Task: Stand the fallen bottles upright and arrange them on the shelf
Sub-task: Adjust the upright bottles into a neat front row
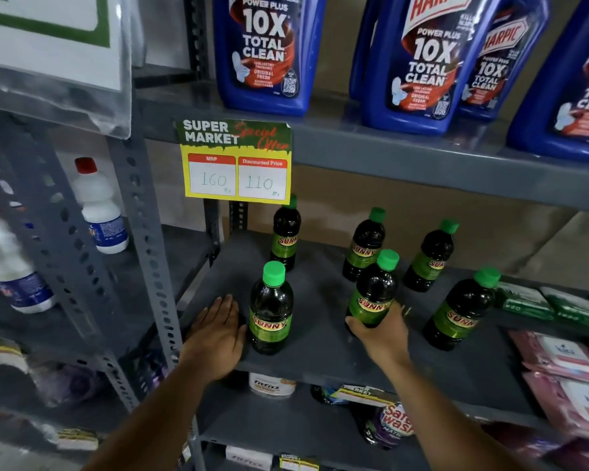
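Several dark bottles with green caps and green "SUNNY" labels stand upright on the grey shelf [320, 348]. My right hand [383, 331] grips the lower part of the front middle bottle [374, 290]. My left hand [215, 331] lies flat on the shelf, fingers apart, its edge touching the front left bottle [271, 311]. Another bottle [461, 311] stands at the front right. Three more stand behind: back left [285, 234], back middle [364, 244], back right [430, 256].
A yellow price sign [237, 161] hangs from the shelf above, which holds large blue Harpic bottles [419, 62]. Green packets [524, 300] and pink packs [565, 365] lie to the right. White bottles [99, 205] stand on the left rack. A perforated upright post [150, 253] is at my left.
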`<state>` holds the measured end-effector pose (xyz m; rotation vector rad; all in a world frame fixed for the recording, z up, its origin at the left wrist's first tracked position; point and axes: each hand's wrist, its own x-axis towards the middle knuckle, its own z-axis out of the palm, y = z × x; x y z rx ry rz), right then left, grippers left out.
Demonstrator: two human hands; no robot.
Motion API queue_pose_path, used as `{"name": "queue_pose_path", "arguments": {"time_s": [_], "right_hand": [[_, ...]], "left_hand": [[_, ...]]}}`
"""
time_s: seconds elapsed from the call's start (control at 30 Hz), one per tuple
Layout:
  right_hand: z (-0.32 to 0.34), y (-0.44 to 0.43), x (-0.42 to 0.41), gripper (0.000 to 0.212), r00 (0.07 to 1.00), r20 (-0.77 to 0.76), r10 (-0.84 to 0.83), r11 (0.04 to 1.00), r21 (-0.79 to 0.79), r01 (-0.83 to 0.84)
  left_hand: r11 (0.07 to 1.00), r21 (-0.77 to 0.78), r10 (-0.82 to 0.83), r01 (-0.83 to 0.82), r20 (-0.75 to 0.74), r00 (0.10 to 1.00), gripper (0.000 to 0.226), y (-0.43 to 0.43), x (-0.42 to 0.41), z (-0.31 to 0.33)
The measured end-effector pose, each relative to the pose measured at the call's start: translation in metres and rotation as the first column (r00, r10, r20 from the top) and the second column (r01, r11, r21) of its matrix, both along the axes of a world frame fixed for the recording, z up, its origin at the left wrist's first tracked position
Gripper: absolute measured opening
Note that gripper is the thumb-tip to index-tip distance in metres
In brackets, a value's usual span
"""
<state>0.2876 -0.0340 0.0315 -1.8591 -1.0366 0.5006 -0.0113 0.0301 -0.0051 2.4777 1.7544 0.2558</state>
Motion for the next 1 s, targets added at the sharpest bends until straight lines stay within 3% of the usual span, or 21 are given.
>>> {"name": "queue_pose_path", "arguments": {"time_s": [0.27, 0.4, 0.43, 0.57, 0.67, 0.73, 0.83, 0.9, 1.0], "right_hand": [[-0.016, -0.045, -0.018, 0.064, 0.999, 0.024, 0.028, 0.997, 0.067, -0.030], [-0.019, -0.058, -0.018, 0.092, 0.991, -0.007, 0.131, 0.976, 0.175, -0.128], [-0.021, -0.063, -0.016, 0.101, 0.995, -0.015, 0.096, 0.964, 0.251, -0.089], [-0.023, -0.070, 0.019, 0.104, 0.931, 0.012, -0.364, 0.837, 0.443, 0.322], [-0.008, -0.054, 0.071, 0.109, 0.859, -0.010, -0.512, 0.831, 0.246, 0.498], [-0.001, -0.043, 0.100, 0.106, 0.918, -0.080, -0.389, 0.907, 0.141, 0.396], [-0.002, -0.037, 0.124, 0.080, 0.950, -0.076, -0.302, 0.953, -0.005, 0.303], [-0.003, -0.038, 0.124, 0.068, 0.948, -0.045, -0.314, 0.949, -0.035, 0.313], [0.000, -0.051, 0.112, 0.067, 0.946, -0.042, -0.323, 0.946, -0.017, 0.322]], "left_hand": [[0.999, 0.034, 0.006, -0.006, 0.013, 1.000, 0.084, 0.003, -0.002, -0.005], [0.999, 0.044, 0.009, -0.010, 0.025, 1.000, 0.083, 0.002, -0.002, -0.006], [0.999, 0.044, 0.004, -0.005, 0.025, 1.000, 0.083, 0.002, -0.002, -0.006], [0.998, 0.057, 0.006, -0.007, 0.008, 1.000, 0.084, 0.002, -0.002, -0.007], [0.998, 0.058, -0.002, 0.002, 0.008, 1.000, 0.084, 0.004, -0.002, -0.009], [0.999, 0.051, 0.001, -0.002, 0.004, 1.000, 0.084, 0.006, -0.004, -0.011], [1.000, 0.031, 0.001, -0.001, 0.001, 1.000, 0.083, 0.007, -0.003, -0.012], [1.000, 0.029, -0.005, 0.005, 0.003, 1.000, 0.083, 0.007, -0.003, -0.013], [1.000, 0.024, -0.007, 0.007, -0.004, 1.000, 0.082, 0.009, -0.005, -0.014]]}}
